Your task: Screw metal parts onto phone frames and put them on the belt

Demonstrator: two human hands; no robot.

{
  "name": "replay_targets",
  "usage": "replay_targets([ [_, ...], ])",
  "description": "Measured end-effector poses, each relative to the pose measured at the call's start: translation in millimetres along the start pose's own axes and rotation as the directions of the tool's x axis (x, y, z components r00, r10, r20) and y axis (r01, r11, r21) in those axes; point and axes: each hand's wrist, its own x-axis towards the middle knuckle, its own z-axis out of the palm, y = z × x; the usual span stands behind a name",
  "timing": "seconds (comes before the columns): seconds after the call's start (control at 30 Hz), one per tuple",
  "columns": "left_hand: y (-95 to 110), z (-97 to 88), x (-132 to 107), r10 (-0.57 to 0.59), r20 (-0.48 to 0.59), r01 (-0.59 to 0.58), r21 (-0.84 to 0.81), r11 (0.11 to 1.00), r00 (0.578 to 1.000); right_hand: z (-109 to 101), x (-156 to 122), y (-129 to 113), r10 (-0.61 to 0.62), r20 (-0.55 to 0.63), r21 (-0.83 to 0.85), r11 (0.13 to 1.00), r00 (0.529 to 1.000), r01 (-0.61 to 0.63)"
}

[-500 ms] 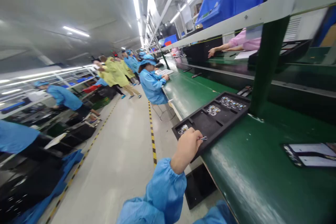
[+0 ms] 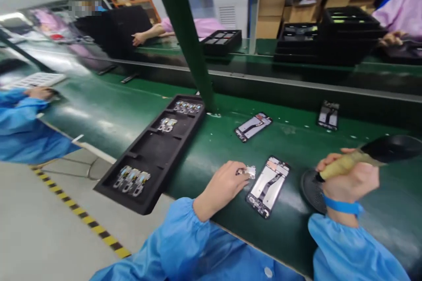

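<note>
My left hand (image 2: 221,185) pinches a small metal part (image 2: 249,171), just left of the phone frame (image 2: 268,185) lying on the green belt (image 2: 306,140). My right hand (image 2: 349,178), right of that frame, is clamped round a yellow-handled tool (image 2: 346,163). Black parts tray (image 2: 154,149) sits further left of the frame, another phone frame (image 2: 253,126) beyond it.

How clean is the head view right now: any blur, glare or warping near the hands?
Head view: the left hand with its small part and the phone frame read fairly sharp; the right hand's tool smears dark at its far end; ceiling-light glare streaks the green belt at left; the green post leans from lens warp; far edges blur.
</note>
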Motion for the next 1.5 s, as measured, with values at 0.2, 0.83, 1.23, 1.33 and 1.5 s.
replay_targets([
  [0.2,-32,-8.6,9,0.020,0.089,-0.011,-0.102,0.995,0.996,-2,-2,7,-0.097,0.069,-0.007,0.995,0.993,0.098],
  [0.83,-12,31.5,104,0.472,-0.004,-0.459,-0.243,0.854,0.881,-4,1,13,-0.161,0.062,0.014,0.987,0.985,0.161],
  [1.23,-16,35.5,105,0.510,0.061,-0.493,-0.181,0.851,0.858,-2,-1,9,-0.128,0.046,-0.010,0.992,0.991,0.128],
  [1.33,-18,36.9,105,0.516,0.056,-0.495,-0.207,0.844,0.855,-2,-1,9,-0.138,0.045,-0.020,0.990,0.989,0.139],
  [1.5,-17,27.0,104,0.515,0.025,-0.471,-0.368,0.802,0.857,-1,-1,10,-0.150,0.041,-0.025,0.988,0.988,0.151],
])
